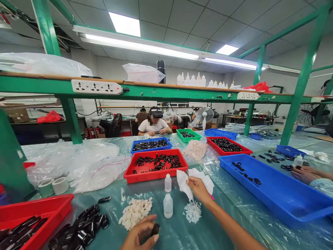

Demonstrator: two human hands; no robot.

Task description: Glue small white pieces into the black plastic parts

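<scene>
— What is shown at the desk [182, 236]?

— A small black part [155, 229] is held in the left hand [140, 236], the fingers curled closed around it near the bottom edge of the view. A white cloth [186, 182] is pinched shut in the right hand [199, 189], just beside two small clear bottles [168, 194].

— How much appears to be done?

— That can only be judged loosely. A heap of black parts [80, 227] is seen lying loose to the left, touching a red tray [33, 217] partly filled with more. Another red tray [156, 165] ahead is scattered with parts, and a large blue tray [281, 198] on the right is nearly bare. Much seems left to be handled.

— Anything else nearby?

— White pellets [135, 211] and a finer white pile [193, 211] are seen beside the bottles. A co-worker's hand [303, 173] is seen at the right edge, and a seated person [154, 125] across the desk.

— Is any writing legible?

— None can be read; no label is visible on the bottles, and nothing printed on the trays can be made out.
</scene>
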